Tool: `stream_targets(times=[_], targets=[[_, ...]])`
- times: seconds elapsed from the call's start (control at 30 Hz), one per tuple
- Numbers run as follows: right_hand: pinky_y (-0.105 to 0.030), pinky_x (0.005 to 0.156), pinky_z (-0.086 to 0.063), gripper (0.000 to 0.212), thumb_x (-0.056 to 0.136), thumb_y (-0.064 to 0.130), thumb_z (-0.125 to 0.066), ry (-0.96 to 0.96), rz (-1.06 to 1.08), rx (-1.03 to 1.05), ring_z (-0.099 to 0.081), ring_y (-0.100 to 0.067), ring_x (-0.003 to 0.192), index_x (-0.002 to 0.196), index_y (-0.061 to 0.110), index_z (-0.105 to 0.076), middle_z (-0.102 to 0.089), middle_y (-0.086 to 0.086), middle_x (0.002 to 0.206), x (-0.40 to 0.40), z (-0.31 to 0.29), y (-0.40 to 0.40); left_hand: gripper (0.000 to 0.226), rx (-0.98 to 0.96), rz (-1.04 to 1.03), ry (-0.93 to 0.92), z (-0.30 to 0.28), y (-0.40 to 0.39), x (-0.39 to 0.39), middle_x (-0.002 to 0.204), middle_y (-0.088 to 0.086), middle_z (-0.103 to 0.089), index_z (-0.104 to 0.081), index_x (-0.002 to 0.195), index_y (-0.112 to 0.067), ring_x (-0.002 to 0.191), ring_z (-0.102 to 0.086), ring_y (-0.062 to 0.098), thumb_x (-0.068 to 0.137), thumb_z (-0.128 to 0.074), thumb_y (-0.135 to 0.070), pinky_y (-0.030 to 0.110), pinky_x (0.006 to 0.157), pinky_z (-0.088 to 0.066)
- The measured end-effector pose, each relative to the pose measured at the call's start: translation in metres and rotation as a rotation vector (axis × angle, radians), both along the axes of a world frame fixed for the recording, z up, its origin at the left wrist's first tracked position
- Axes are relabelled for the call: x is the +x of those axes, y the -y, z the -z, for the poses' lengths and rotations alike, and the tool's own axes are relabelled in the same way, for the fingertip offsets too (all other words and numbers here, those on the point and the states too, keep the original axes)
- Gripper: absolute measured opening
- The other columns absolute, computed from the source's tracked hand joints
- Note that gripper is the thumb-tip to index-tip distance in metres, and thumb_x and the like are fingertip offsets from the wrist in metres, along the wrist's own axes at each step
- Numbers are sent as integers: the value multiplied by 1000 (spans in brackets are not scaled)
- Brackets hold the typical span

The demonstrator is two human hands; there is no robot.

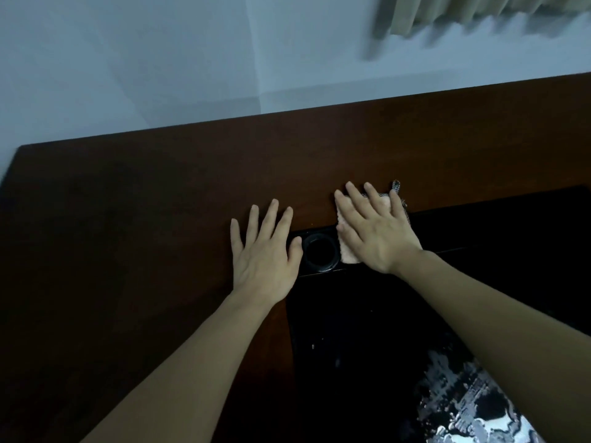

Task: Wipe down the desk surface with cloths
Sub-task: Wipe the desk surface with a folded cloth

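Observation:
A dark brown wooden desk (160, 219) fills most of the view. My right hand (374, 228) lies flat with straight fingers on a small pale pink cloth (347, 252), pressing it against the desk at the back edge of a black mat. A patterned corner of the cloth (396, 186) sticks out beyond my fingers. My left hand (265, 247) rests flat on the bare wood just left of it, fingers spread, holding nothing.
A black mat (479, 225) covers the desk's right part, with a round black ring (320, 252) set between my hands. A black-and-white patterned fabric (473, 407) shows at the lower right. A pale wall (192, 59) and a curtain hem (479, 14) lie behind the desk.

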State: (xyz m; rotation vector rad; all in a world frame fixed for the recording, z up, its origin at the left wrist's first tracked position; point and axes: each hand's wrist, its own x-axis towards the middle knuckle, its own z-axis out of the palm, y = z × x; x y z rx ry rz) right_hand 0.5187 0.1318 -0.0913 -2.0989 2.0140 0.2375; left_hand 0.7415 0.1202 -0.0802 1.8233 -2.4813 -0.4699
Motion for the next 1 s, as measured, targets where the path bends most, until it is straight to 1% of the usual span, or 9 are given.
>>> stream_targets(times=[0.17, 0.33, 0.43, 0.5, 0.57, 0.7, 0.83, 0.9, 1.0], targets=[[-58, 123, 9, 65, 99, 57, 9, -40, -150, 27, 20, -29, 154, 155, 30, 28, 24, 1, 167, 3, 3, -38, 59, 38, -28, 9, -1, 6, -27, 170, -7, 7, -4, 161, -33, 155, 15, 21, 107, -20, -49, 50, 122, 12], [-59, 118, -10, 63, 108, 55, -15, 2, -271, 21, -12, -32, 156, 163, 25, -11, -13, -3, 170, -15, 6, -85, 59, 11, -74, 1, 5, 9, -51, 170, -6, 5, -4, 162, -31, 155, 15, 22, 107, -18, -47, 51, 123, 11], [-56, 120, -2, 62, 107, 57, -10, 19, -289, 4, -1, -28, 157, 163, 31, -1, -1, 2, 170, -30, 5, -64, 59, 36, -88, 43, 11, 12, -58, 170, -6, 9, 0, 161, -33, 155, 15, 22, 107, -16, -49, 51, 124, 9], [-54, 122, 10, 61, 106, 57, -5, 25, -216, -43, 15, -25, 156, 159, 35, 16, 17, 7, 168, -41, 6, -36, 60, 26, -94, 62, 14, 11, -60, 169, -7, 10, 2, 161, -34, 155, 15, 22, 106, -15, -50, 51, 124, 8], [-53, 123, 12, 61, 106, 55, -3, -9, -124, -29, 23, -22, 154, 158, 36, 22, 23, 8, 167, -48, 4, -5, 60, 3, -100, 62, 15, 12, -61, 169, -8, 9, 0, 161, -34, 155, 14, 21, 106, -16, -51, 49, 124, 7], [-56, 123, 10, 62, 102, 55, 5, -6, -70, -22, 20, -25, 155, 158, 33, 20, 18, 4, 169, -47, 5, 27, 60, -3, -108, 64, 16, 11, -61, 169, -9, 7, -2, 161, -36, 155, 13, 20, 105, -18, -51, 48, 125, 6], [-58, 122, 12, 65, 98, 55, 10, -18, -171, 9, 21, -29, 154, 156, 30, 25, 21, 0, 169, -39, 1, -12, 60, -2, -118, 69, 14, 10, -61, 169, -10, 7, -3, 161, -36, 155, 12, 19, 105, -17, -51, 49, 126, 5], [-58, 122, 9, 64, 102, 55, 2, 22, -261, -1, 14, -30, 156, 159, 29, 17, 12, -1, 170, -39, 2, -43, 60, -1, -119, 72, 14, 11, -61, 169, -10, 7, -3, 161, -36, 155, 12, 19, 105, -17, -51, 49, 126, 4], [-60, 122, -4, 63, 107, 56, -11, 43, -326, 31, -2, -31, 157, 163, 28, -3, -4, -1, 171, -48, 3, -69, 61, -32, -120, 67, 15, 9, -62, 170, -9, 5, -4, 162, -35, 156, 11, 20, 104, -16, -51, 49, 126, 4]])
